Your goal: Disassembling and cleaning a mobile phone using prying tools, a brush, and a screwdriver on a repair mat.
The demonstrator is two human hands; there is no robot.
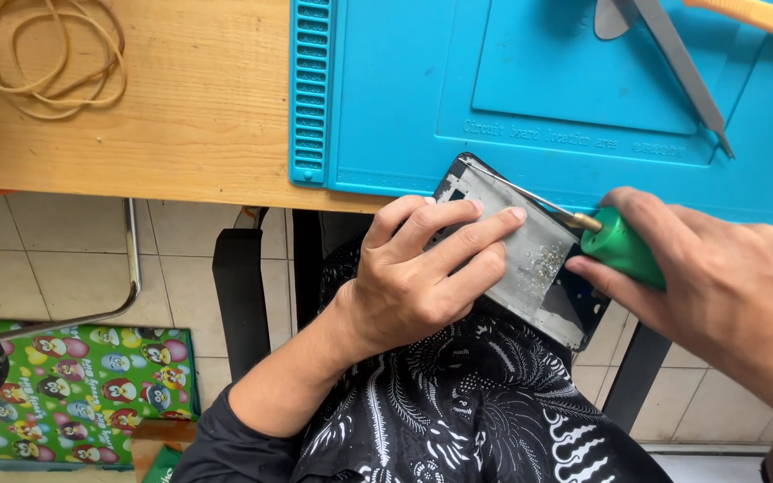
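My left hand (422,268) grips a grey metal phone frame (539,255), fingers spread across its face, holding it tilted at the near edge of the blue work mat (404,107). My right hand (726,286) is closed around the green handle of a screwdriver (624,249). Its thin metal shaft runs up and left along the frame's upper edge, with the tip near the frame's top corner. Part of the frame is hidden under my left fingers.
Metal tweezers (682,72) and an orange-handled tool (762,16) lie on the mat at the top right. A loop of tan rubber band (42,58) rests on the wooden table (181,116). Below are a black chair, tiled floor and a green patterned box (73,385).
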